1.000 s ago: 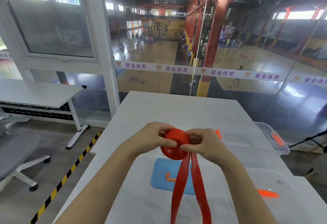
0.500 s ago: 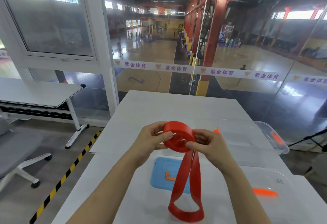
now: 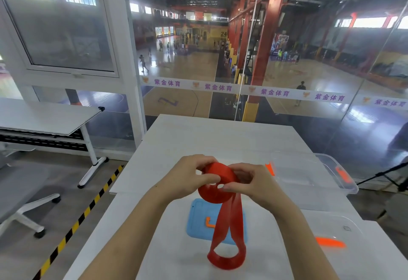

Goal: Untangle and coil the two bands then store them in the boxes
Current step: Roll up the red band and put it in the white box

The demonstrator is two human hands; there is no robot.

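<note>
Hands point(image 3: 192, 178) grip glossy red band point(image 3: 217, 188), half-coiled.

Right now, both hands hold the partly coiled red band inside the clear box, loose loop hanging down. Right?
Not inside the clear box, which stands off to the right. In the head view, left hand and right hand hold the partly coiled red band in the air over the blue lid, loose loop hanging down.

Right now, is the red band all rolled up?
Only partly. The left hand and right hand hold a rolled-up part of the red band, but a long loop hangs loose below it.
</note>
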